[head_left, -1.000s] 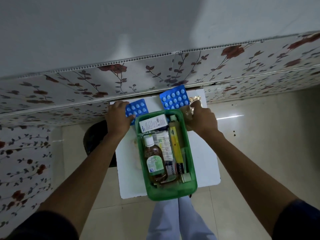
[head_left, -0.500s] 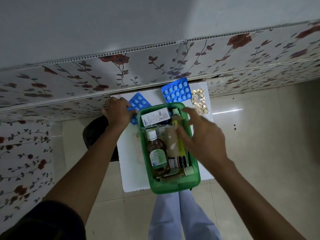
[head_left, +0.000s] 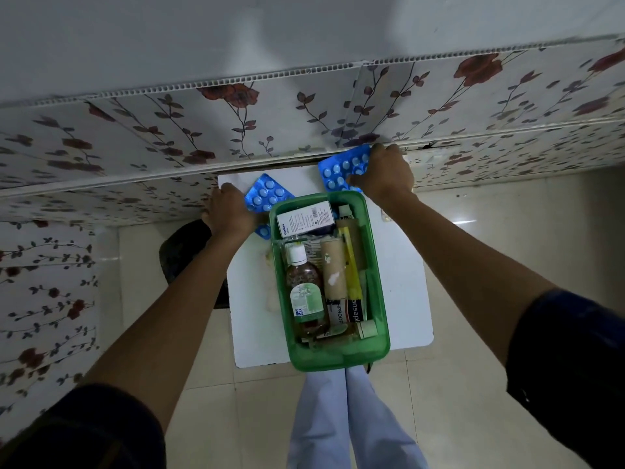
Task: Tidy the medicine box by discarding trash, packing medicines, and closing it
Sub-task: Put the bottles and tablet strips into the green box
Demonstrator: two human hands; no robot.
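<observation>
An open green medicine box point(head_left: 379, 282) stands on a small white table point(head_left: 404, 299). In it lie a white carton point(head_left: 304, 219), a brown liquid bottle point(head_left: 304, 292), a brown roll point(head_left: 333, 272) and a yellow tube point(head_left: 351, 265). Behind the box lie two blue blister packs. My left hand point(head_left: 226, 211) rests on the left edge of the left pack point(head_left: 269, 194); its grip is hidden. My right hand point(head_left: 387, 170) closes on the right end of the right pack point(head_left: 340, 170), thumb on top. The gold strip seen earlier is under that hand.
A black bin point(head_left: 187, 258) sits on the tiled floor under the table's left side. A floral wall panel point(head_left: 304, 123) runs just behind the table. My legs point(head_left: 338, 418) are below the box's near end.
My right hand put the brown roll into the box, let go, and went back to the far right corner onto the blue pack. My left hand stayed put.
</observation>
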